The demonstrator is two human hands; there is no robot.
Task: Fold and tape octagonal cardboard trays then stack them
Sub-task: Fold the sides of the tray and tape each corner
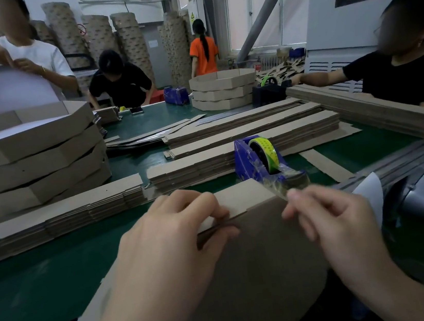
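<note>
Held up nearest the camera, a cardboard tray (246, 263) is pinched at its top edge by the left hand (168, 247). Clear tape (281, 191) (stretched from the blue dispenser (257, 162) just behind) is gripped between the right hand (332, 225)'s fingertips. Finished trays (33, 159) are stacked at left on the green table (32, 278).

A single head-worn camera looked forward and down across the green table (45, 276), from its near edge toward the far one. It sat close above the person's left hand (167, 236) and right hand (340, 224), which filled the lower frame. The wide lens bowed the table's edges and took in the room beyond. No second view existed to overlap with.
</note>
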